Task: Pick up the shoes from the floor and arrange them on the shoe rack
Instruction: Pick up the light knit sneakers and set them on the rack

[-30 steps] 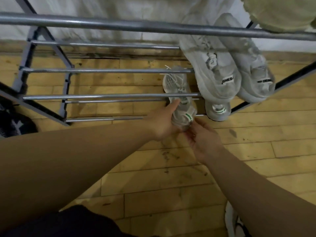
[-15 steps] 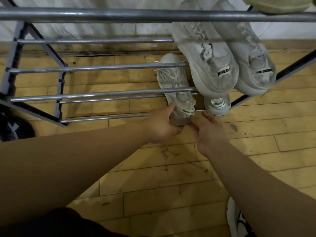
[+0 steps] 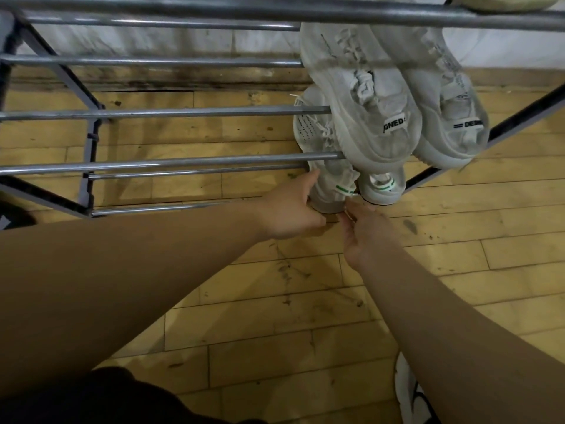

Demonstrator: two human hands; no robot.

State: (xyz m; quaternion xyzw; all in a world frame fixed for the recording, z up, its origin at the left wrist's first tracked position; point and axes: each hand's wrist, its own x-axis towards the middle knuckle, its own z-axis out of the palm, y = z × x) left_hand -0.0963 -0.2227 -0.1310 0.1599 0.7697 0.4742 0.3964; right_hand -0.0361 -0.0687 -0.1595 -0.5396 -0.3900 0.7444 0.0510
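Sneaker (image 3: 331, 185) with the green heel tab, lying toe-first across the lowest rails of the shoe rack (image 3: 171, 162), heel at the front rail and pushed deeper in than a second ago, when more of the heel hung out toward the floor. Now nearly level with its mate (image 3: 382, 188), just beyond the right hand's fingertips, heel to heel and touching or almost so. Probably a last nudge to seat and square the pair, so this shoe as good as placed. Left hand (image 3: 290, 209) curled round the heel's outer side, thumb stretched up along the shoe's flank, fingers tucked under the sole; a hold, though how firm cannot be told. Right hand (image 3: 367, 231) just beside it at the heel's inner corner, fingertips pressed together near the green tab, pinching or merely pushing, not clear which. Both forearms stretched forward and down, converging on the one heel. Above and beyond the hands, a larger grey pair (image 3: 394, 99) on the next tier up, overhanging the small pair. Near the right elbow, another white shoe (image 3: 408, 393) waiting on the wooden floor (image 3: 275, 316), so more to fetch.
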